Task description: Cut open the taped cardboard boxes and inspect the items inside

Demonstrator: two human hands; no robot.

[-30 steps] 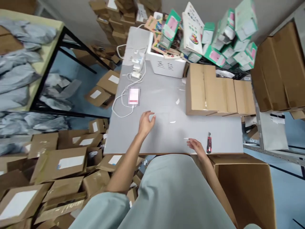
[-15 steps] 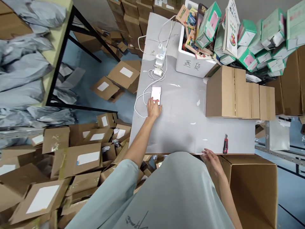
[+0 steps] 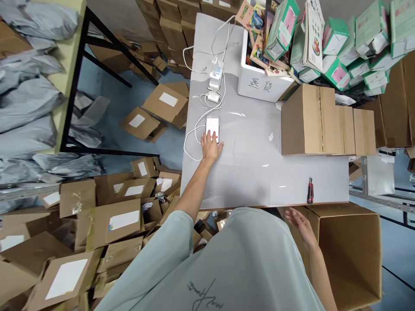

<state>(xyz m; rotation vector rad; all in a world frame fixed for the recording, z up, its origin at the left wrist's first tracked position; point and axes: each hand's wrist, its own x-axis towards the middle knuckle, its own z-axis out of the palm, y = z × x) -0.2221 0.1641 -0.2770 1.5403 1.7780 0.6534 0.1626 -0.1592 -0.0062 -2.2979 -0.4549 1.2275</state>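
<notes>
The left hand (image 3: 211, 150), loosely spread, touches the phone (image 3: 212, 124), unlifted on the desk (image 3: 240, 177). Right of the phone, the right hand (image 3: 301, 223) is empty, half-open; the cutter (image 3: 310, 191) lies untouched.

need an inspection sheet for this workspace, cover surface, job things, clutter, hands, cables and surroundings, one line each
Surface: pale grey table, with a few small white marks or scraps.
Job's things: phone, screen lit.
Clutter: box cutter near the front edge; cardboard boxes and white bin of books farther back.
Hands: left hand has fingers on the phone's lower part; right hand holds nothing, just off the front edge.
Cables: white cables loop left of the phone; any plug-in is hidden.
Surroundings: cartons and grey bags at left.
</notes>
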